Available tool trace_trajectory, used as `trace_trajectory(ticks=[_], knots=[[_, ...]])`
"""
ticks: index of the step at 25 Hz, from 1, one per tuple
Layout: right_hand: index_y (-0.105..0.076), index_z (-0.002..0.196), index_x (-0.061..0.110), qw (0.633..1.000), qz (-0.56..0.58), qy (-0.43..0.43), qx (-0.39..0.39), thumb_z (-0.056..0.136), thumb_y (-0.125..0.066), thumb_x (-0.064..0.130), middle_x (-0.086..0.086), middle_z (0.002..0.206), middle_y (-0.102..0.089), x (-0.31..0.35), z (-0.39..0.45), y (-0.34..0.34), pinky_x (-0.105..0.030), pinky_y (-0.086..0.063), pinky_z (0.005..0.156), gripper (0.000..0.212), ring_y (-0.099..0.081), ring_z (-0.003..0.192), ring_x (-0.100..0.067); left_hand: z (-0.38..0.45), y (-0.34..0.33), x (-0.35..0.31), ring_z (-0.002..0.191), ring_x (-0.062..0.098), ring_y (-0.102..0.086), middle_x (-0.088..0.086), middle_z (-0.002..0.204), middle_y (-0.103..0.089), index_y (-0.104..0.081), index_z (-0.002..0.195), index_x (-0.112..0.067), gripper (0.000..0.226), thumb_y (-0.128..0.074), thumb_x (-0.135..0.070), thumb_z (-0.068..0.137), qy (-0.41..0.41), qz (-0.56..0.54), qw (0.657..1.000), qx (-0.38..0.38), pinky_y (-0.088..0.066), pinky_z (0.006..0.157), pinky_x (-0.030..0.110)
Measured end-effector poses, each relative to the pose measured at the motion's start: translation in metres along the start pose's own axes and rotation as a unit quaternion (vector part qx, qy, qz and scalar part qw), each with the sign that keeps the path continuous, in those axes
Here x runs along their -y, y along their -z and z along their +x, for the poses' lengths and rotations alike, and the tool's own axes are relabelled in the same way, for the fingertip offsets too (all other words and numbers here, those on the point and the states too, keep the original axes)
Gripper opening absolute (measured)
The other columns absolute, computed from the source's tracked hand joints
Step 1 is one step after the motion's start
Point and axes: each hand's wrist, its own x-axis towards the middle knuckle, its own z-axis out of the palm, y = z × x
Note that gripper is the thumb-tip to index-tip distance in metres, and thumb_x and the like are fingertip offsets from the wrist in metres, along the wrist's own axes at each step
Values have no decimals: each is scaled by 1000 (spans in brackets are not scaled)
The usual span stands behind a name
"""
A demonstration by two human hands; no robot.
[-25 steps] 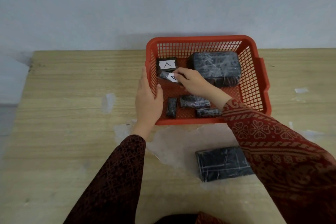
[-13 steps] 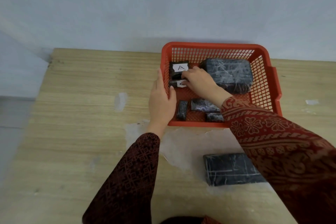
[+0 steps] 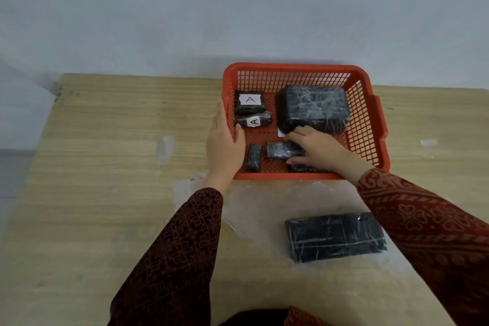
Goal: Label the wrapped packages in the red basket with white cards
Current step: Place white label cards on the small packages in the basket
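Observation:
A red basket [image 3: 291,71] stands on the wooden table. At its back left lie two small black wrapped packages, one [image 3: 250,108] carrying a white card marked A, the other [image 3: 265,119] also carrying an A card. A large wrapped package [image 3: 315,108] fills the back right. Three small unlabelled packages lie at the front, among them one [image 3: 254,157] at the left and one [image 3: 280,149] in the middle. My left hand [image 3: 225,140] grips the basket's left wall. My right hand [image 3: 315,147] rests inside over the front packages, with a white card [image 3: 281,134] at its fingertips.
A flat black wrapped package [image 3: 334,237] lies on the table in front of the basket, on a pale plastic sheet [image 3: 254,201]. A grey wall rises behind the table. The table's left edge [image 3: 34,145] drops off beside bare wood.
My right hand has left the second small package, which now shows its A card, and has moved toward me and right to the front packages. The view shifted slightly.

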Motion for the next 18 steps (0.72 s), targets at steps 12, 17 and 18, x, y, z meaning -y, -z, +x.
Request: trace_trajectory(ticks=[12, 17, 18], knots=[[-59, 94, 16, 931, 339, -73, -115, 88, -59, 42, 4, 82, -61, 1, 3, 41, -14, -46, 56, 27, -59, 65, -5, -1, 1, -2, 114, 2, -41, 5, 140, -47, -14, 152, -20, 66, -47, -18, 95, 7, -6, 1000, 6, -30, 89, 11], [-65, 101, 7, 886, 437, -123, -94, 77, -75, 34, -3, 77, -66, 4, 26, 59, -25, -48, 55, 37, -59, 58, -7, -2, 1, -2, 114, 1, -41, 5, 141, -47, -14, 152, -21, 66, -47, -17, 95, 5, -17, 1000, 6, -32, 94, 16], [-63, 108, 7, 886, 439, -128, -74, 76, -77, 32, -4, 91, -67, 6, 31, 59, -28, -49, 64, 42, -62, 72, -10, -2, 1, -2, 115, 2, -40, 5, 141, -47, -14, 152, -21, 66, -47, -17, 95, 6, -19, 1000, 7, -33, 95, 17]])
